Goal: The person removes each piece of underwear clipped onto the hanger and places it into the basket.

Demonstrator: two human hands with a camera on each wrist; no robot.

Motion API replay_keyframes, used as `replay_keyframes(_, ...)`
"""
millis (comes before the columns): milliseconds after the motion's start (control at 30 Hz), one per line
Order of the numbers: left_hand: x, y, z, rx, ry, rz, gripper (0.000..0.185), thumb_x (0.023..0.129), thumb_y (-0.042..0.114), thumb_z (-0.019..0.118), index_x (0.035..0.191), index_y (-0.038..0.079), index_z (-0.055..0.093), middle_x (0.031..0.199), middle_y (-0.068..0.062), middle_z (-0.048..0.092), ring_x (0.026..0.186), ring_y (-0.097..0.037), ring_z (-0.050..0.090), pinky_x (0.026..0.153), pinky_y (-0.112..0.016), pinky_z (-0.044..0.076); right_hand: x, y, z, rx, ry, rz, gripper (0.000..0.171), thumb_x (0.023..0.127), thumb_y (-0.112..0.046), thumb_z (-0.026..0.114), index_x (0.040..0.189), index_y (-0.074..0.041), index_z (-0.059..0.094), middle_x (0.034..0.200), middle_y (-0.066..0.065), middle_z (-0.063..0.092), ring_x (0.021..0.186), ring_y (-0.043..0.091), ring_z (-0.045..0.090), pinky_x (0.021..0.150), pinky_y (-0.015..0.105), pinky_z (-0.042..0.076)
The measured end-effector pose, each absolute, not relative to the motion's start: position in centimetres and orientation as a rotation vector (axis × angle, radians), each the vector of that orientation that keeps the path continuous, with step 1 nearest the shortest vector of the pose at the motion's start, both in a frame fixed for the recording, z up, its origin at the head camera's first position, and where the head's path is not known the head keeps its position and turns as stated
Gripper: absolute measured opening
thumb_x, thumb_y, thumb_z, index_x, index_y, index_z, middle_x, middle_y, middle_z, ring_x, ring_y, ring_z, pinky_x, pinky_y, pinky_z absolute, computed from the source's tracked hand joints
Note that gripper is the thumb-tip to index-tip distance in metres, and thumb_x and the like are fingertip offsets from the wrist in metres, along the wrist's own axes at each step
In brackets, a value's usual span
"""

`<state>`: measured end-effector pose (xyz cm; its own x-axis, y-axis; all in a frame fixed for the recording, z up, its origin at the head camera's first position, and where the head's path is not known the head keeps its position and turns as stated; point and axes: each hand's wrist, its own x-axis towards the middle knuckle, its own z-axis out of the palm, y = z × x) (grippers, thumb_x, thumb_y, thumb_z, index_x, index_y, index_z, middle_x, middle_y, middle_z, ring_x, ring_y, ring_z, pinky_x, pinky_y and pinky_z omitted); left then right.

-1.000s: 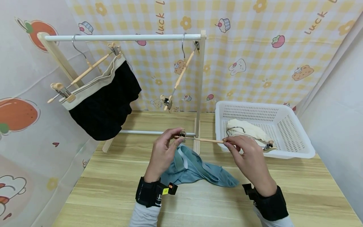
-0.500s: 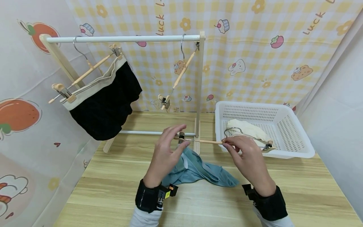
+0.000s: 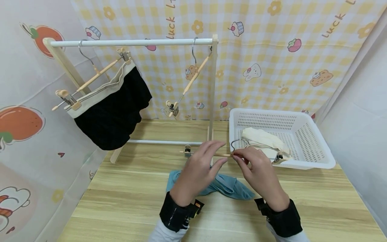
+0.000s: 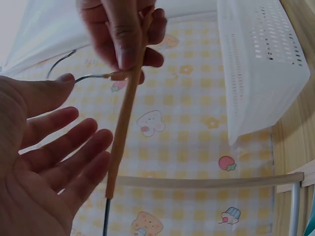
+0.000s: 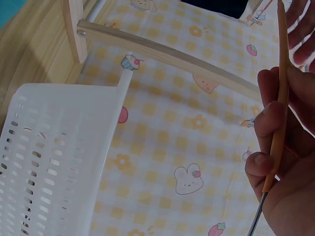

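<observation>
Right hand (image 3: 260, 164): I've got its thumb and fingers pinching the bar, right at the middle, by the base of the hook (image 3: 232, 144).
Clip hanger (image 3: 223, 155): up off the table (image 3: 121, 201), roughly level, one metal clip (image 3: 187, 150) out past the left hand, the other (image 3: 278, 157) in front of the basket.
Left hand (image 3: 198, 171): fingers loosely extended, thumb apart, nothing gripped; on my left wrist view the thumb overlaps the hook, and whether they touch I can't tell.
Teal cloth (image 3: 232, 186): crumpled on the table, partly hidden by that left hand.
White basket (image 3: 320, 143): behind the right hand, cream cloth (image 3: 261, 136) inside.
Rack (image 3: 136, 42): black garment (image 3: 115, 111) clipped on a hanger at left, bare hanger (image 3: 193, 79) near the right post.
</observation>
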<state>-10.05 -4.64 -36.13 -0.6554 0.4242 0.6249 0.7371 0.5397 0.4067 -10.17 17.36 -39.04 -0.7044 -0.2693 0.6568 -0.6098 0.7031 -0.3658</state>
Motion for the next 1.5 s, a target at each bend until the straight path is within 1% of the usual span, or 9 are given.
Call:
replay_keyframes(167,-10.3,-3.9,-36.8,-0.952,-2.386,-0.838,0.031,0.102,0.014,0.076,0.132,0.006,0.072,0.127,-0.009,0.074,0.120,-0.023,0.072,0.100,-0.035,0.063,-10.0,17.3,-39.0,0.664,-2.354,0.795,0.018,0.091,-0.001,0.084,0.106,-0.009,0.078,0.094,0.002,0.076,0.078,0.010,0.062,0.066,0.028,0.049)
replay_keyframes(400,-10.9,-3.1,-37.6,-0.929,-2.392,-0.819,0.014,0.103,0.010,0.074,0.116,0.008,0.079,0.112,-0.004,0.079,0.106,-0.017,0.075,0.102,-0.033,0.062,-10.1,17.1,-39.0,0.666,-2.339,0.788,0.019,0.090,-0.002,0.086,0.103,-0.008,0.074,0.094,0.003,0.075,0.079,0.014,0.064,0.065,0.030,0.051)
replay_keyframes(667,-11.2,-2.9,-37.6,-0.916,-2.359,-0.850,0.011,0.103,0.007,0.073,0.111,0.007,0.080,0.107,-0.004,0.078,0.099,-0.017,0.075,0.085,-0.027,0.063,-10.2,17.0,-38.9,0.682,-2.328,0.784,0.020,0.089,0.000,0.086,0.103,-0.007,0.074,0.094,0.004,0.075,0.081,0.015,0.066,0.069,0.034,0.055)
replay_keyframes(800,-11.2,-3.0,-37.7,-0.902,-2.359,-0.863,0.011,0.103,0.007,0.073,0.111,0.006,0.080,0.106,-0.005,0.078,0.098,-0.017,0.075,0.084,-0.027,0.063,-10.2,17.1,-38.6,0.688,-2.296,0.790,0.023,0.087,0.003,0.087,0.104,-0.005,0.074,0.098,0.006,0.076,0.090,0.019,0.071,0.078,0.034,0.059)
replay_keyframes(967,-11.4,-3.5,-37.7,-0.858,-2.358,-0.876,0.011,0.103,0.007,0.072,0.111,0.005,0.080,0.105,-0.006,0.078,0.097,-0.019,0.075,0.083,-0.028,0.064,-10.0,17.4,-38.5,0.707,-2.218,0.853,0.025,0.084,0.006,0.087,0.103,-0.006,0.075,0.111,0.009,0.075,0.107,0.024,0.070,0.099,0.016,0.052)
replay_keyframes(1067,-11.6,-3.9,-37.7,-0.826,-2.355,-0.891,0.011,0.103,0.006,0.073,0.111,0.004,0.080,0.104,-0.006,0.078,0.098,-0.020,0.075,0.084,-0.028,0.065,-9.7,17.6,-38.6,0.760,-2.201,0.926,0.008,0.098,-0.010,0.080,0.104,-0.008,0.075,0.114,0.008,0.073,0.111,0.024,0.068,0.105,0.010,0.046)
replay_keyframes(1233,-11.7,-4.4,-37.6,-0.781,-2.352,-0.909,0.011,0.103,0.006,0.072,0.110,0.004,0.080,0.104,-0.007,0.079,0.098,-0.020,0.076,0.084,-0.029,0.065,-9.6,17.5,-39.1,0.862,-2.204,1.022,0.036,0.112,-0.040,0.058,0.104,-0.009,0.075,0.111,0.008,0.072,0.108,0.022,0.068,0.105,0.010,0.047)
replay_keyframes(1400,-11.8,-4.6,-37.6,-0.761,-2.334,-0.927,0.010,0.103,0.006,0.072,0.109,0.004,0.080,0.104,-0.007,0.079,0.097,-0.020,0.076,0.084,-0.029,0.066,-10.3,16.6,-40.4,0.984,-2.217,0.990,0.007,0.104,-0.017,0.076,0.107,-0.011,0.074,0.112,0.005,0.073,0.106,0.020,0.069,0.101,0.015,0.052)
replay_keyframes(1500,-11.8,-4.6,-37.6,-0.754,-2.327,-0.932,0.010,0.103,0.006,0.073,0.110,0.004,0.080,0.104,-0.007,0.079,0.097,-0.020,0.075,0.083,-0.029,0.066,-10.9,15.7,-41.4,1.024,-2.282,0.949,0.024,0.091,-0.003,0.084,0.111,-0.009,0.073,0.114,0.005,0.074,0.107,0.021,0.071,0.094,0.026,0.059)
